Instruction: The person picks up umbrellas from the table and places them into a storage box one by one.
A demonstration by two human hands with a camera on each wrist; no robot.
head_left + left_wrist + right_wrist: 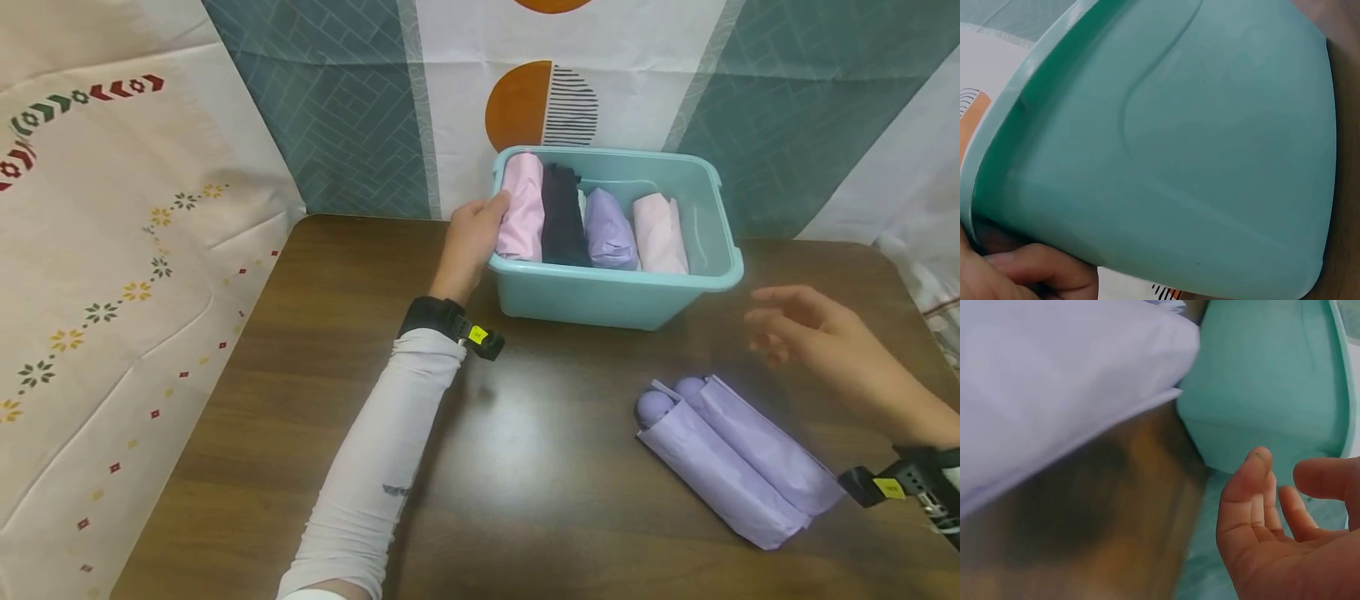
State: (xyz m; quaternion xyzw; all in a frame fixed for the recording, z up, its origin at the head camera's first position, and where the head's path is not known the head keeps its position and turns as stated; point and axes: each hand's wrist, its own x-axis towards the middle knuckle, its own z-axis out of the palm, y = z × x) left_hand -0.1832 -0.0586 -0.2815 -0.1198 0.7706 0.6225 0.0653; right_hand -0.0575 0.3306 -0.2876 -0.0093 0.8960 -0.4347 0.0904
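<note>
A pale teal plastic bin (592, 296) stands at the back of the table. My left hand (474, 237) grips its left rim, and in the left wrist view the fingers (1047, 269) curl beneath that rim. Inside the bin are rolled fabric bundles: a pink one (522, 208), a black one (562, 217), a lavender one (609, 229) and a pale pink one (660, 233). Two folded lavender umbrellas (735, 458) lie side by side on the table. Above the table, right of the bin and beyond the umbrellas, my right hand (817, 329) is loosely curved and holds nothing.
The brown wooden table (300, 358) ends at a patterned cloth (345, 108) hanging behind the bin. An embroidered cream cloth (135, 275) runs along the left edge. More white cloth (915, 200) hangs at the right.
</note>
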